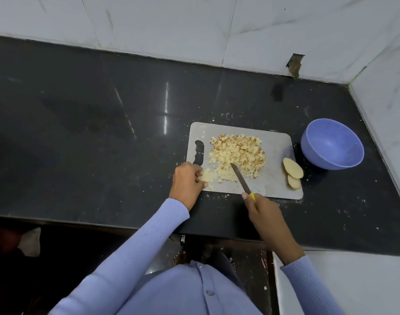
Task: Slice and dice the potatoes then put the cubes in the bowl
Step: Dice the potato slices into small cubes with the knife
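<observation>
A grey cutting board (276,144) lies on the dark counter. A heap of diced potato cubes (238,153) covers its middle. My left hand (188,180) sits at the board's front left corner, its curled fingers holding a small stack of potato strips (208,176). My right hand (261,208) grips a yellow-handled knife (240,178), whose blade points up-left with its tip at the heap's front edge. Two uncut potato slices (292,170) lie at the board's right edge. An empty blue bowl (332,147) stands just right of the board.
The white tiled wall runs behind the dark counter (103,121) and along its right side, close to the bowl. Small potato crumbs dot the counter around the board. The counter's front edge (81,220) runs just below my hands.
</observation>
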Demonstrator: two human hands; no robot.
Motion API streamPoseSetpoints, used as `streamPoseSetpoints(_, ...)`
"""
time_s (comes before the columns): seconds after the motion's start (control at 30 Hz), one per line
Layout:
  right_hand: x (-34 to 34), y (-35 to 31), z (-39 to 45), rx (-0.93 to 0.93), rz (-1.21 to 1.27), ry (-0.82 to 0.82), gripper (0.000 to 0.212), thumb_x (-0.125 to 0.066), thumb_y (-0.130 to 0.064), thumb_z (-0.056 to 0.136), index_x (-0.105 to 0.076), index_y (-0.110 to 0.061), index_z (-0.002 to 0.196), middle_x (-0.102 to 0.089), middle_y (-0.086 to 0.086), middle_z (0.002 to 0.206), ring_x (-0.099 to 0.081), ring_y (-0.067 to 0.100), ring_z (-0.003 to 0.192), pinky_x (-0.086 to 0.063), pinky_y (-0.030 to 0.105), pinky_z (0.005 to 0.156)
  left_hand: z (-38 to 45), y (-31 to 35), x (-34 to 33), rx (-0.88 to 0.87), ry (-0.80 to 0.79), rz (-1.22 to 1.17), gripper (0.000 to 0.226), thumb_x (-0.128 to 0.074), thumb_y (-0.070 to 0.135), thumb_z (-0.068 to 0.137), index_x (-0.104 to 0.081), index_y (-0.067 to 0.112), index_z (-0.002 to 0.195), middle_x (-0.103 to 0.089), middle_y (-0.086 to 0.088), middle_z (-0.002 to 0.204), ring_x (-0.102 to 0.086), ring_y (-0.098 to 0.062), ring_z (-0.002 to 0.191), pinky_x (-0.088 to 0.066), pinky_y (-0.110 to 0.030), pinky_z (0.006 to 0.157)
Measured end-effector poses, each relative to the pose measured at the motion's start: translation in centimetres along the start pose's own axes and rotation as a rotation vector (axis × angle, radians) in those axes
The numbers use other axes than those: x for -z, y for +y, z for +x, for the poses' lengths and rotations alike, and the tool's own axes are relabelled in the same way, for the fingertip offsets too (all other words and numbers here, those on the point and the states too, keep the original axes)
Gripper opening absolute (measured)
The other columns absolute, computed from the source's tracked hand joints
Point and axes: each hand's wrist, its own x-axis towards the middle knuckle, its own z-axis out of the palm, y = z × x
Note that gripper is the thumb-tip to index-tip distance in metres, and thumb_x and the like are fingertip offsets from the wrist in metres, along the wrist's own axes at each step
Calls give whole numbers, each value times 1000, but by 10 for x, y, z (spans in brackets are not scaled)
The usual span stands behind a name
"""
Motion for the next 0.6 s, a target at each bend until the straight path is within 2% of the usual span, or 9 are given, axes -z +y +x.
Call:
streamPoseSetpoints(0.07, 2, 0, 6, -29, 102, 36, 42, -46, -42, 97, -50, -3, 81, -61, 16, 71, -58, 28, 62, -50, 42, 59, 4, 5, -6, -19, 14, -9, 32, -81, 8, 72, -70, 6, 102, -61, -4, 90, -58, -14, 75, -50, -22, 76)
streamPoseSetpoints(0.13, 3, -2, 12, -40, 186, 88, 37, -57, -37, 93, -49, -1, 84, -62, 17, 72, -61, 25, 58, -53, 38, 51, 8, 10, -12, -34, 45, -48, 32, -80, 7, 73, -70, 6, 103, -60, -3, 90, -58, -14, 75, -51, -23, 77)
streamPoseSetpoints(0.2, 0, -7, 19, -20, 196, 140, 31, -66, -30, 88, -46, -7, 83, -62, 13, 71, -62, 19, 56, -54, 33, 47, 10, 16, -17, -48, 79, -91, 30, -78, 6, 75, -70, 7, 104, -60, -3, 90, -59, -14, 74, -52, -24, 77)
streamPoseSetpoints(0.27, -5, -14, 27, 1, 187, 197, 31, -74, -28, 82, -45, -15, 82, -61, 3, 72, -63, 15, 61, -55, 36, 54, 14, 18, -21, -53, 100, -138, 27, -76, 6, 78, -70, 8, 104, -63, -3, 89, -61, -14, 75, -54, -25, 76)
streamPoseSetpoints(0.37, -18, -28, 38, 29, 118, 240, 41, -81, -31, 73, -45, -17, 84, -57, -5, 73, -59, 14, 67, -51, 34, 60, 20, 15, -19, 5, 87, -236, 23, -70, 4, 82, -71, 10, 104, -66, -1, 86, -63, -11, 77, -54, -22, 77)
streamPoseSetpoints(0.47, -29, -39, 48, 72, 48, 286, 46, -82, -33, 71, -41, -17, 87, -54, -2, 78, -56, 17, 67, -49, 35, 59, 24, 10, -12, 96, 19, -358, 26, -65, -3, 83, -70, 10, 105, -68, 0, 85, -65, -9, 79, -51, -13, 77)
streamPoseSetpoints(0.53, -30, -42, 54, 91, 35, 319, 40, -77, -27, 78, -39, -18, 88, -55, -1, 82, -57, 19, 68, -49, 35, 60, 25, 7, -8, 105, -15, -394, 31, -64, -10, 80, -69, 8, 105, -69, -5, 88, -66, -13, 80, -54, -17, 80)
streamPoseSetpoints(0.6, -28, -44, 61, 105, 3, 348, 33, -72, -21, 84, -39, -17, 90, -57, 2, 81, -58, 20, 70, -48, 34, 60, 24, 7, -4, 116, -46, -408, 40, -70, -15, 73, -68, 6, 107, -67, -9, 91, -63, -16, 77, -54, -17, 76)
